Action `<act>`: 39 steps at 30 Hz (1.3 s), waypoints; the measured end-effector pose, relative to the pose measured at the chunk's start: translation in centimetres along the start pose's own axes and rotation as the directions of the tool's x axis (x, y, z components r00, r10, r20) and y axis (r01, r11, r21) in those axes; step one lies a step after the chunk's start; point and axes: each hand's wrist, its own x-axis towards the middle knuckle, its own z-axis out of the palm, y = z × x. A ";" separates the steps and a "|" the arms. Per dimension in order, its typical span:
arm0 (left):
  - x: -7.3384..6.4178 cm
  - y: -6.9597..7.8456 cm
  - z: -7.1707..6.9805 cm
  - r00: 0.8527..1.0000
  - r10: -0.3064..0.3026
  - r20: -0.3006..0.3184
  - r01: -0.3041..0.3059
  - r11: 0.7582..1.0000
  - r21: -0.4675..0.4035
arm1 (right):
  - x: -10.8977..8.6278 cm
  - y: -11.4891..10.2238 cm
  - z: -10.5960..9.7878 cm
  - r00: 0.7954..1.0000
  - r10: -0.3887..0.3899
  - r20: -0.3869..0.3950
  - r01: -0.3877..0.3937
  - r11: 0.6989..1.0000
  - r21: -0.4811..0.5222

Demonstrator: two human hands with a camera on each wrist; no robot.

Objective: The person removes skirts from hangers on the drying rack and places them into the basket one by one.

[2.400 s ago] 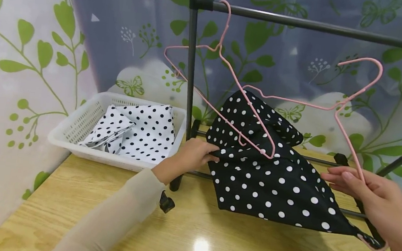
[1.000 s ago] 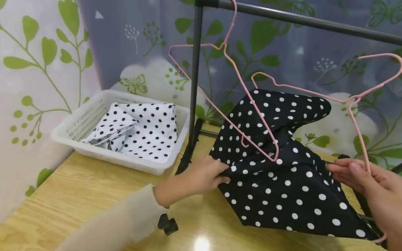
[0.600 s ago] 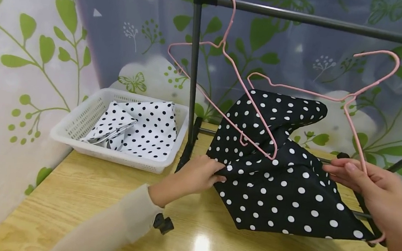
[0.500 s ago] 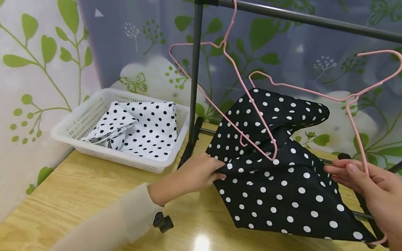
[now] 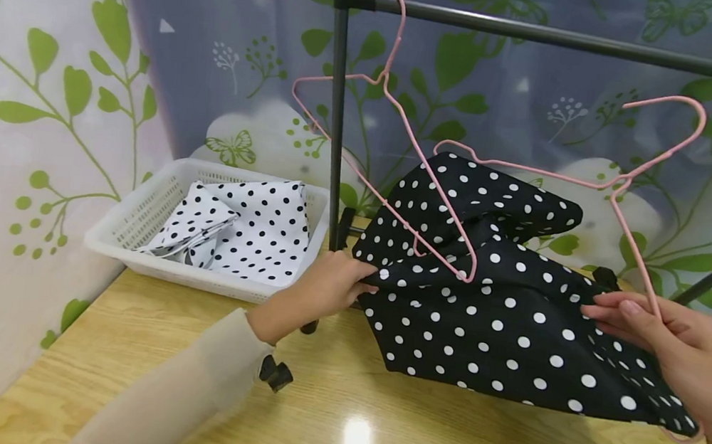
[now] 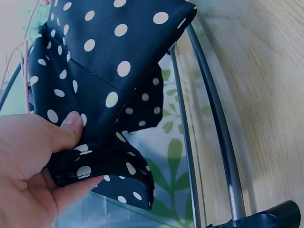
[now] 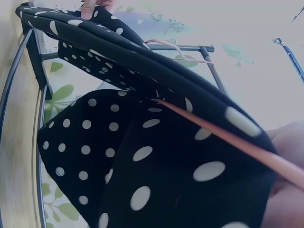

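Note:
My left hand [image 5: 327, 283] pinches the left edge of a black garment with white polka dots [image 5: 499, 336]; its exact kind is unclear. In the left wrist view the thumb lies on top of the bunched black cloth [image 6: 102, 57], fingers beneath. My right hand [image 5: 681, 346] grips the right arm of a pink wire hanger [image 5: 624, 180], whose hook points up, free of the rail. The garment drapes over the lower part of this hanger, hiding much of it. In the right wrist view the hanger's wire [image 7: 228, 134] runs into the folds of the black cloth [image 7: 71, 137].
A second pink hanger [image 5: 385, 77] hangs from the dark rack's top rail [image 5: 541, 34], in front of the garment. At left stands a white plastic basket [image 5: 102, 248] holding white cloth with black dots [image 5: 264, 235]. Beneath is a wooden table [image 5: 298, 417].
My left hand has moved slightly up and left with the garment's edge. The garment's lower right corner now reaches further right, over the hanger's end. My right hand keeps its grip.

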 end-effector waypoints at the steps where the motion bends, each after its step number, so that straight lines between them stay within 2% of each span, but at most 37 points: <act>1: 0.0 -0.1 0.0 1.000 -0.004 -0.002 0.004 1.000 -0.003 | 0.0 0.0 0.0 1.000 0.002 0.000 -0.002 1.000 -0.017; 4: 0.0 -0.4 0.1 1.000 -0.013 0.003 0.013 1.000 -0.016 | -0.1 0.0 -0.1 1.000 0.012 0.001 -0.012 0.999 -0.047; 8: 0.0 -0.6 0.2 1.000 -0.022 0.011 0.022 1.000 -0.011 | -0.1 0.1 0.0 0.999 0.042 0.005 -0.042 0.999 -0.016; 15: -0.3 -0.4 0.2 1.000 -0.014 0.001 0.014 1.000 0.016 | -0.1 0.0 0.1 0.994 0.109 -0.018 -0.110 0.985 -0.135; 19: -0.5 0.0 0.2 1.000 -0.003 -0.004 0.003 0.999 0.032 | -0.1 0.1 0.1 0.991 0.127 -0.035 -0.131 0.980 -0.153; 23: -0.8 0.6 0.2 1.000 -0.005 0.017 0.005 1.000 0.022 | 0.0 0.3 0.1 0.994 0.107 -0.034 -0.111 0.983 -0.148; 29: -1.5 1.9 0.0 0.993 -0.001 0.114 0.003 1.000 -0.019 | 0.3 0.5 0.2 0.994 0.106 -0.028 -0.109 0.986 -0.129; 32: -1.9 2.6 -0.1 0.994 0.021 0.110 -0.016 0.999 -0.042 | 0.4 0.6 0.2 0.996 0.089 -0.015 -0.090 0.991 -0.097; 39: -2.5 3.9 -0.2 0.995 0.053 0.088 -0.043 0.994 -0.105 | 0.7 0.3 0.3 0.996 0.083 -0.017 -0.085 0.981 -0.173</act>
